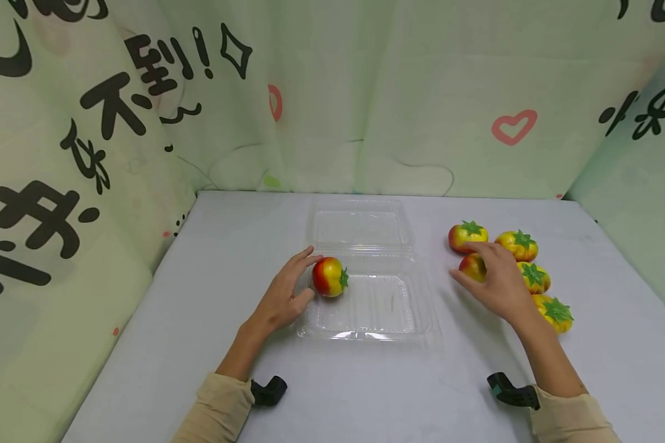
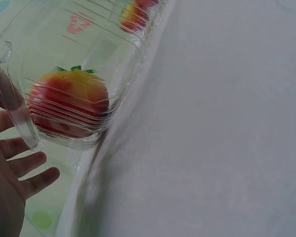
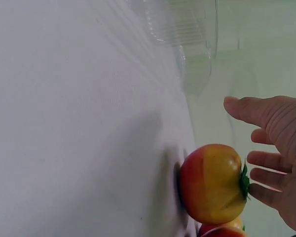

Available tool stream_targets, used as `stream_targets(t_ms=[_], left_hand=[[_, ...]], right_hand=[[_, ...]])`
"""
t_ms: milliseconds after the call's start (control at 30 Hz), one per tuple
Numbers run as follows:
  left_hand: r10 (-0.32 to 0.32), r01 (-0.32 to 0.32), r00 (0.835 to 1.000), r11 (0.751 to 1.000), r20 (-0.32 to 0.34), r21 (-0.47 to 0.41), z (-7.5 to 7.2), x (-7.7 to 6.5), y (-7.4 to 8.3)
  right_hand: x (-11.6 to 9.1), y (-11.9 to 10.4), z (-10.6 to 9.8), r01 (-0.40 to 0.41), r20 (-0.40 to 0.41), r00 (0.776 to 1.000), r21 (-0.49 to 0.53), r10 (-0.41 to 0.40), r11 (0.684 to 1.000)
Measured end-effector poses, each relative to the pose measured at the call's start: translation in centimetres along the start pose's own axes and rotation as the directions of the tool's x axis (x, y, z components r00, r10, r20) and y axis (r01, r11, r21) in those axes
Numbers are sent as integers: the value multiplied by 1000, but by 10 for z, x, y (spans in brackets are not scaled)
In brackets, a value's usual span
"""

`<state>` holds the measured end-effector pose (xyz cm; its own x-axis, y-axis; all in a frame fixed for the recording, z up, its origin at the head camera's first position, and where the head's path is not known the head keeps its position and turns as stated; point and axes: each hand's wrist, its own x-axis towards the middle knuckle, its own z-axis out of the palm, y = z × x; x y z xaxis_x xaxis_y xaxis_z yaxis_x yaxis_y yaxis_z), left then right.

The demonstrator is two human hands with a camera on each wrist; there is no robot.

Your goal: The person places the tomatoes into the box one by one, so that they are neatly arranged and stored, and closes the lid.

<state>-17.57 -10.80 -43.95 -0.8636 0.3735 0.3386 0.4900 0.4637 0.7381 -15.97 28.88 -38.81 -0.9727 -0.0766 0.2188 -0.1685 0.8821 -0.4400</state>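
Observation:
A clear plastic clamshell box [image 1: 366, 301] lies unfolded in the middle of the table. One red-and-yellow tomato [image 1: 328, 277] with a green leafy top sits in its left side, seen through the ribbed wall as a tomato [image 2: 69, 101] in the left wrist view. My left hand [image 1: 285, 292] is at the box's left edge beside this tomato, fingers spread and loosely bent. On the right, my right hand [image 1: 495, 277] reaches over another tomato [image 1: 473, 266], thumb and fingers apart. The right wrist view shows this hand [image 3: 281, 153] with fingertips close to the tomato's [image 3: 212, 185] green top.
Several more tomatoes stand around the right hand: one at the back [image 1: 468, 235], one behind the fingers [image 1: 518, 246], others beside the wrist [image 1: 554, 312]. The box's lid [image 1: 360, 224] lies flat toward the back. Printed curtains [image 1: 366, 111] hang behind and beside the table [image 1: 244, 227].

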Motion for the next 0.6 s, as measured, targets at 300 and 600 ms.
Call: stream_targets(t_ms=[300,600], left_hand=[[-15,15,1000,1000,0,-11,1,-1,1],[-8,9,1000,999,14,-39,1,-1,-1]], right_hand=[[2,12,2,-44,36,998,-4,45,999],[4,23,6,-47,91,995,-6,47,999]])
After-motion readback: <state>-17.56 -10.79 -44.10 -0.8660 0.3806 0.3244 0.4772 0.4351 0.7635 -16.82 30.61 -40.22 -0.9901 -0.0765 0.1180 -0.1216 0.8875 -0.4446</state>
